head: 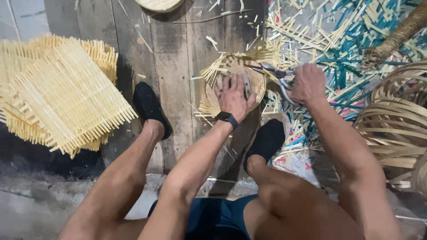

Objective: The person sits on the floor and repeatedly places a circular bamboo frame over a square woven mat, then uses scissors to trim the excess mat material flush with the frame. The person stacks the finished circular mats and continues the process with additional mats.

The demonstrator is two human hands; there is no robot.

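bamboo woven disc (255,80) lies flat on the floor planks at twelve o'clock from the knees, left hand (233,95) spread wide pressing it, right hand (308,83) at three o'clock gripping scissors (276,73) whose blades point toward nine o'clock at its rim.

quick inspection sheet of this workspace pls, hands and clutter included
surface: worn wooden floor planks, person seated, black shoes on it
job's things: round woven bamboo piece with loose strip ends; metal shears at its right edge
clutter: cut strips, pale, teal and red, strewn at right
hands: left hand pressed flat on the round piece, black watch on wrist; right hand gripping the shears
cables: nothing seen
surroundings: stack of square woven mats at left; bent bamboo hoops at right
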